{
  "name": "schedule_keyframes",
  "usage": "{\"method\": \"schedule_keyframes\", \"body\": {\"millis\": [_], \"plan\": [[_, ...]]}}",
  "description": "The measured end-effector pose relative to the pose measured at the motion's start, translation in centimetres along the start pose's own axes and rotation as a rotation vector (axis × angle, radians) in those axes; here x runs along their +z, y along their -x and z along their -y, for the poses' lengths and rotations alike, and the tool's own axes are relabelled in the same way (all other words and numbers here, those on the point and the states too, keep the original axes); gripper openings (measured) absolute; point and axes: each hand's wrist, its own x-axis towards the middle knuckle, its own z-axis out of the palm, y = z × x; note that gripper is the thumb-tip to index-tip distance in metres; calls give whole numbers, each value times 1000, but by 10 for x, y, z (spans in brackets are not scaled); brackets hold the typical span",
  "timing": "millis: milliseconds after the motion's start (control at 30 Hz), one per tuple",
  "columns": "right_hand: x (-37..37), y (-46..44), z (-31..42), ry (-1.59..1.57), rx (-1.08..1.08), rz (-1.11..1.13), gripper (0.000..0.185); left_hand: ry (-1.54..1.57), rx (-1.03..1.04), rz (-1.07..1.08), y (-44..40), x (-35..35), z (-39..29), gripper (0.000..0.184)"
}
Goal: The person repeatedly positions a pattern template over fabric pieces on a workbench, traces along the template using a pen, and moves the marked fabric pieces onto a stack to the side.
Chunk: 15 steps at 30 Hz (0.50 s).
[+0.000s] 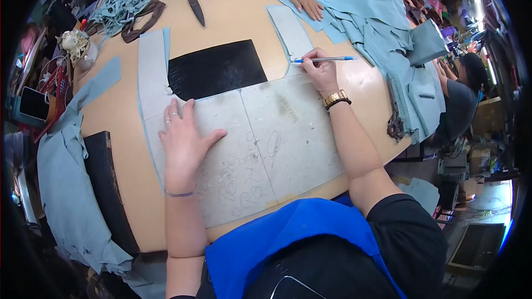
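Note:
A large pale-grey pattern board (288, 133) with handwriting and a drawn centre line lies on the table, two long strips reaching away from its far corners. Light blue material shows along its left edge and under the right strip. My left hand (183, 133) rests on the board with fingers spread. In my right hand (322, 72) is a blue-and-clear ballpoint pen (338, 58), its tip at the inner edge of the right strip near the corner. Between the strips lies a black sheet (216, 69).
Dark scissors (195, 5) lie at the table's far side. Light blue material (360, 5) is piled far right, where another person's hand (305, 0) rests. Blue scraps (124, 8) sit far left. More material (69, 171) hangs over the left edge beside a black panel (108, 188).

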Motion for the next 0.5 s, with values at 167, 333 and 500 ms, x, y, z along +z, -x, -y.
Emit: {"method": "schedule_keyframes", "body": {"millis": [167, 333, 500], "plan": [[3, 1, 3, 42, -35, 37, 9, -17, 13, -9, 1, 1, 0, 91], [5, 1, 3, 51, -24, 61, 12, -13, 25, -17, 0, 3, 2, 91], [5, 0, -1, 48, -65, 52, 12, -4, 23, -8, 1, 1, 2, 90]]}}
